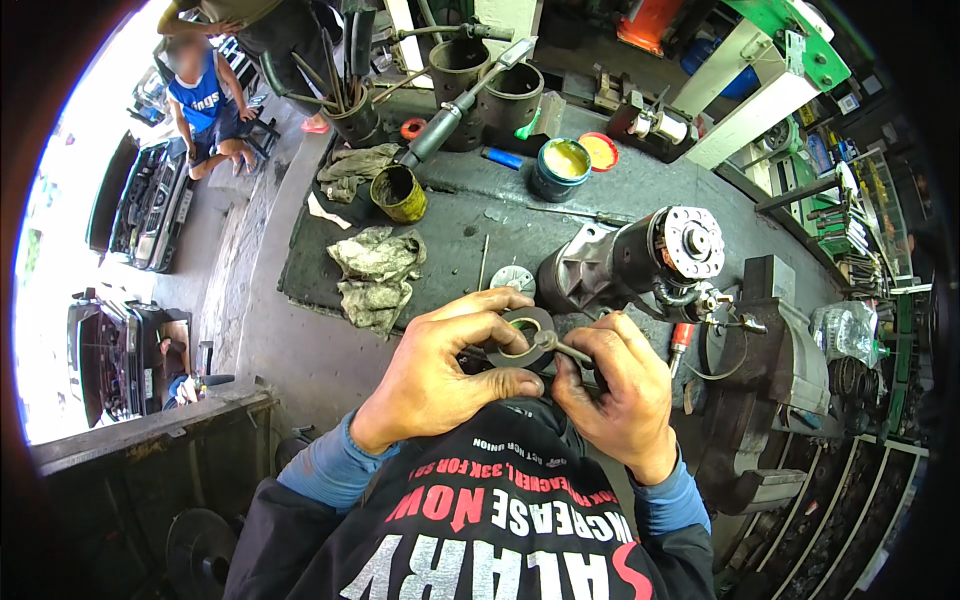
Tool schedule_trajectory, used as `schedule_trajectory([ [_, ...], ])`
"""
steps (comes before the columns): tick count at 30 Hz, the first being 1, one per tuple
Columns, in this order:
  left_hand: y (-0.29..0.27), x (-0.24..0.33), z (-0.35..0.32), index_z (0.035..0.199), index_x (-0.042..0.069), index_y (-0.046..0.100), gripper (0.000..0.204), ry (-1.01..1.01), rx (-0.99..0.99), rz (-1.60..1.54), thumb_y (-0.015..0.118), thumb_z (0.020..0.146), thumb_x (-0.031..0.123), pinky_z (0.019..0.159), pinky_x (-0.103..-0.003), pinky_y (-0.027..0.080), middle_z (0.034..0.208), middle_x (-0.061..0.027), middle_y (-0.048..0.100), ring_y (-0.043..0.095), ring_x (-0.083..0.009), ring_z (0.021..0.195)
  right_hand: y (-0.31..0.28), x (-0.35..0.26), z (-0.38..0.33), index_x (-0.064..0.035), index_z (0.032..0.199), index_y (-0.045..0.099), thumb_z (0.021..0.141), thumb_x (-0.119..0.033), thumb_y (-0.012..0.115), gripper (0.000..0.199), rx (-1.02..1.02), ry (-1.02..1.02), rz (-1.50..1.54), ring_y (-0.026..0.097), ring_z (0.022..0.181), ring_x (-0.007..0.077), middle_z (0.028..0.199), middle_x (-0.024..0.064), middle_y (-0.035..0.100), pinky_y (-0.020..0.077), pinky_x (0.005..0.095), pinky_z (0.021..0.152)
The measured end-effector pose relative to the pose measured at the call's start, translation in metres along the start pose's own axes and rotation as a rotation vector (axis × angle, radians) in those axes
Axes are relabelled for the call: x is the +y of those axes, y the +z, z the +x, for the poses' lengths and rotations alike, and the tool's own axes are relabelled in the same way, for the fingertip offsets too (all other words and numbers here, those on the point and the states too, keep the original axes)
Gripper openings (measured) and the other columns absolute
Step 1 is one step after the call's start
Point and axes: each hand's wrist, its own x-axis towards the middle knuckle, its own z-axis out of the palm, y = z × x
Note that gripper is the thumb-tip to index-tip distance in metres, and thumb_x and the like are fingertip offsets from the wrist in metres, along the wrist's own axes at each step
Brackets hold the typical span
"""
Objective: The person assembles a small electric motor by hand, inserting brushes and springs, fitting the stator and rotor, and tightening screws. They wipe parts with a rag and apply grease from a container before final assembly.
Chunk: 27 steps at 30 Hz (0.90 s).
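Note:
My left hand [445,360] grips a thick black ring-shaped part [538,316] with a pale metal ring showing in its opening. In my right hand [622,385], thumb and fingers pinch a slim metal rod [570,349]; its rounded end meets the ring, though I cannot tell whether the two are joined. Just beyond my hands lies a starter motor [625,255], with a dark cylindrical body and a bare metal end. A small round perforated metal disc [512,280] rests near my left fingers.
Behind the motor, an open grease tub [558,185] stands beside its red lid [600,151]. Dirty rags [375,272], a yellow-stained can [400,197] and a red-handled screwdriver [681,343] are on the bench. A heavy vise [765,345] stands right. Two people and vehicles are at far left.

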Motion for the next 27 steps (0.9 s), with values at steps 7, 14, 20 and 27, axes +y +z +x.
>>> schedule_trajectory([
  [7,-0.008,0.007,0.0,0.1,-0.001,0.076,0.041,-0.078,-0.132,-0.109,0.1,0.071,0.017,0.107,-0.04,0.053,0.14,-0.0196,0.069,0.069,-0.0276,0.126,0.009,0.011,-0.012,-0.0045,0.104,0.063,0.074,-0.009,0.082,0.036,-0.064,-0.051,-0.166,0.065,0.066,0.0303,0.091,0.0112,0.059,0.0523,0.0403,0.054],
  [14,-0.006,0.027,0.001,0.097,-0.002,0.076,0.042,-0.017,-0.229,-0.13,0.101,0.071,0.018,0.11,-0.04,0.052,0.135,-0.0229,0.07,0.068,-0.0295,0.128,0.015,0.022,-0.03,-0.0015,0.103,0.064,0.078,0.0,0.077,0.028,0.115,0.059,-0.008,0.062,0.071,0.0322,0.09,0.0136,0.06,0.0509,0.0426,0.064],
  [20,-0.01,0.008,-0.005,0.102,-0.001,0.077,0.037,-0.184,-0.119,-0.32,0.099,0.077,0.017,0.092,-0.031,0.058,0.141,-0.0166,0.068,0.068,-0.0185,0.118,-0.006,-0.007,-0.03,0.0023,0.1,0.068,0.079,0.007,0.074,0.022,0.125,0.229,0.142,0.05,0.067,0.0094,0.088,0.0053,0.062,0.0388,0.0253,0.059],
  [27,0.0,0.011,0.001,0.099,-0.002,0.076,0.044,-0.07,-0.154,-0.138,0.101,0.072,0.022,0.105,-0.038,0.053,0.135,-0.0208,0.069,0.066,-0.0231,0.123,0.001,-0.01,-0.031,0.0024,0.107,0.071,0.078,0.006,0.079,0.031,0.18,0.084,0.08,0.064,0.072,0.0233,0.088,0.0119,0.067,0.0499,0.0328,0.062],
])
